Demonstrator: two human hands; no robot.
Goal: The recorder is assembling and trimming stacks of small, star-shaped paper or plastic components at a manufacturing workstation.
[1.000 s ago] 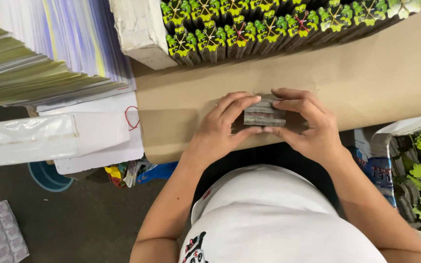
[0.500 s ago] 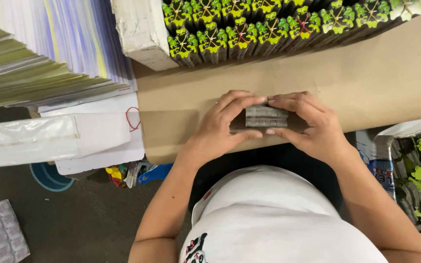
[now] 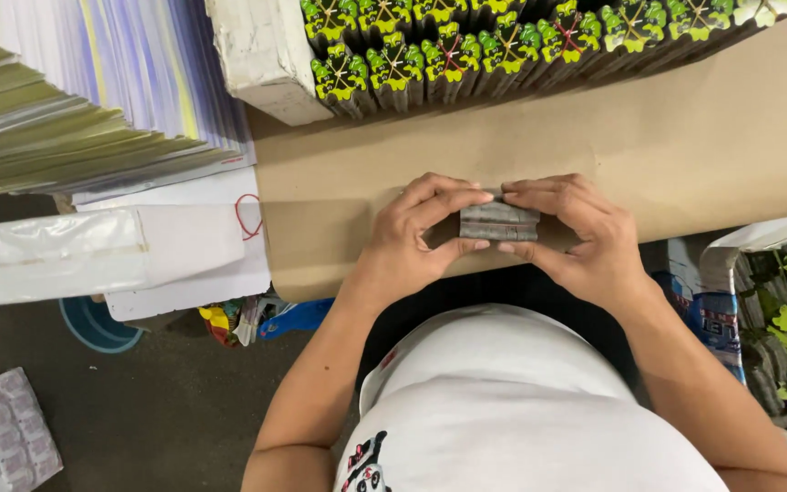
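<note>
Stacked paper sheets (image 3: 66, 100) lie at far left; the left hand (image 3: 412, 239) grips the left end of a small grey stack (image 3: 499, 221), fingers closed around it, above the brown cardboard surface (image 3: 685, 146); the right hand (image 3: 585, 239) clamps the right end likewise; green-topped packs (image 3: 503, 46) stand behind.

We hold a small grey stack of flat pieces (image 3: 499, 221) between both hands above the brown cardboard work surface (image 3: 685, 155). Our left hand (image 3: 412, 239) grips its left end with the fingers on top and the thumb beneath; our right hand (image 3: 585, 239) grips the right end likewise. Rows of green and yellow packaged items (image 3: 503, 41) stand along the far edge. Stacked printed sheets (image 3: 75, 91) lie at the left.
</note>
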